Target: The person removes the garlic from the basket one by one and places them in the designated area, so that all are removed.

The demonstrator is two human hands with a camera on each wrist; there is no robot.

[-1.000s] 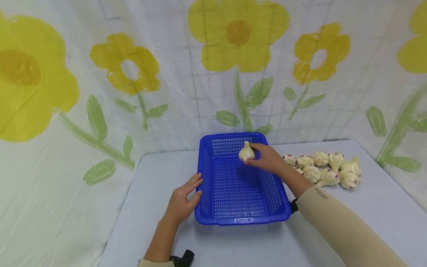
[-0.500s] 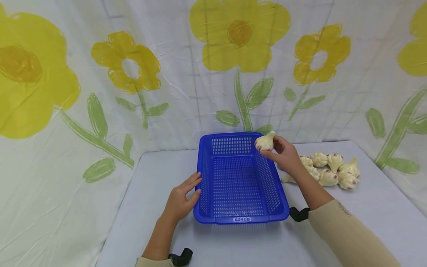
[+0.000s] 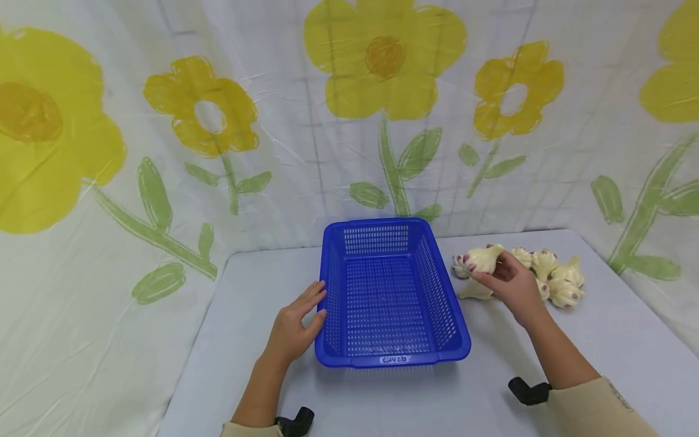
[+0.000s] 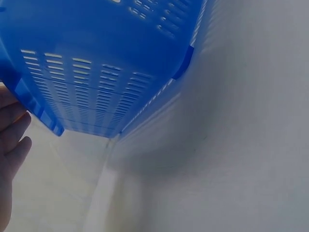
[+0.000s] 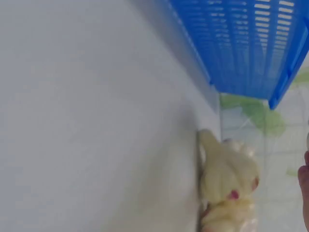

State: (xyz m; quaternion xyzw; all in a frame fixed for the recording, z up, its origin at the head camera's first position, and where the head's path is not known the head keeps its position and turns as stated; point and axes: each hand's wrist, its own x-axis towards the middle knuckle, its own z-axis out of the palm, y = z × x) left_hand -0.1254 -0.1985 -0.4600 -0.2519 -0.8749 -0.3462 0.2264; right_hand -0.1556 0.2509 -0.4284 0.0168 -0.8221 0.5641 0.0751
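Observation:
A blue perforated plastic basket (image 3: 394,360) stands on the white table, nothing lying inside it. My left hand (image 3: 295,325) rests with extended fingers against the basket's left rim; the left wrist view shows those fingers (image 4: 14,137) beside the rim. My right hand (image 3: 516,285) pinches a garlic bulb (image 3: 480,261) between thumb and fingers, to the right of the basket and over other bulbs. One garlic bulb (image 3: 475,290) lies just below the held one. In the right wrist view, a garlic bulb (image 5: 229,171) with purple marks sits on the table, the hand only at the edge.
Several more garlic bulbs (image 3: 565,292) lie grouped on the right part of the table (image 3: 382,406). Behind the table hangs a white curtain (image 3: 284,200) with painted yellow flowers. Black wrist mounts (image 3: 528,391) project from both sleeves.
My right hand has carried the garlic bulb from above the basket out over its right rim to the group of bulbs. My left hand has stayed at the left rim.

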